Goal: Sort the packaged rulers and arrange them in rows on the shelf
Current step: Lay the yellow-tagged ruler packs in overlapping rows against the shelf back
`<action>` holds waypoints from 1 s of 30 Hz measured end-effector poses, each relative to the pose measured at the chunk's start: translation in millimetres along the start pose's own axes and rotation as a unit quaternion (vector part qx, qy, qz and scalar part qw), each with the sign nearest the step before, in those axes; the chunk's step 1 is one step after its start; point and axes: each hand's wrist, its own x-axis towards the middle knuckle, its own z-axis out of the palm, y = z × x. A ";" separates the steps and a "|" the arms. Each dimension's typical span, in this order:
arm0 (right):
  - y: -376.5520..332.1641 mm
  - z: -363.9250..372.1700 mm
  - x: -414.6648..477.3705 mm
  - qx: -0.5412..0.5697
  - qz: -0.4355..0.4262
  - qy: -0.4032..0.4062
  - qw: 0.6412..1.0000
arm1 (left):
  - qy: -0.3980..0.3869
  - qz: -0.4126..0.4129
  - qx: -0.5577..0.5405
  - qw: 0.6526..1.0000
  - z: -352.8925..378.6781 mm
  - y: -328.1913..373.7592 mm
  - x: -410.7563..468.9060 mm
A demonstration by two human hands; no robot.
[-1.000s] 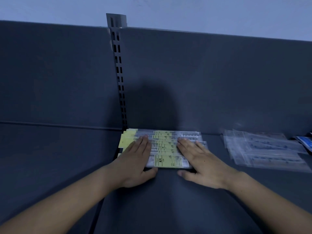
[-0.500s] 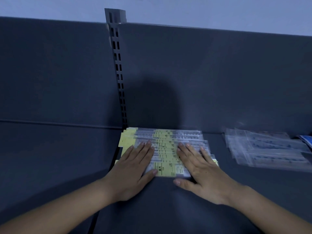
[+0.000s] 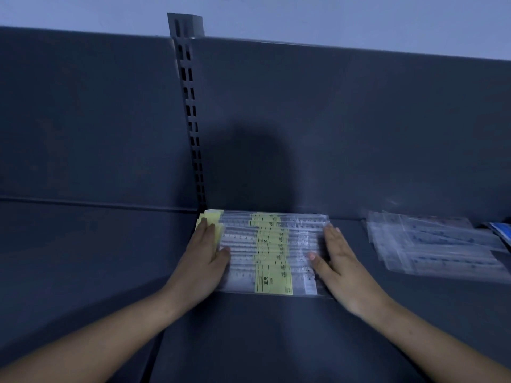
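Several clear packaged rulers with yellow labels (image 3: 272,250) lie overlapped in a row on the dark shelf (image 3: 249,341), running from the back panel toward me. My left hand (image 3: 203,261) rests flat against the row's left ends, fingers straight and together, covering part of the yellow header cards. My right hand (image 3: 338,261) lies flat against the right ends, palm down. Neither hand grips a package; both press on the stack's sides.
A second loose pile of clear packaged rulers with blue print (image 3: 437,244) lies on the shelf to the right, with a blue item (image 3: 502,230) at the far right edge. A slotted upright (image 3: 190,111) rises behind the stack's left corner. The back panel stands close behind.
Both hands slid outward from the top of the stack to its left and right ends. The packages now sit squarer, and the labels in the middle are uncovered.
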 end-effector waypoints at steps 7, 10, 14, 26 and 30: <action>4.1 -7.9 8.4 -0.012 0.022 -0.018 1.000 | 0.022 -0.008 -0.071 0.997 -1.9 15.5 -6.0; 1.6 -8.0 11.4 -0.098 0.040 -0.048 0.993 | 0.017 -0.003 -0.037 0.999 -3.0 9.9 1.2; -2.4 -1.9 11.3 -0.153 0.037 -0.045 0.986 | -0.049 0.001 0.094 0.994 3.5 -1.4 10.4; 9.8 -4.3 30.9 0.026 0.022 0.026 0.999 | 0.033 -0.019 -0.040 0.998 -6.5 7.3 20.7; 12.7 -5.4 33.1 0.056 0.012 0.045 0.997 | 0.010 -0.028 -0.028 0.999 -7.8 6.7 19.9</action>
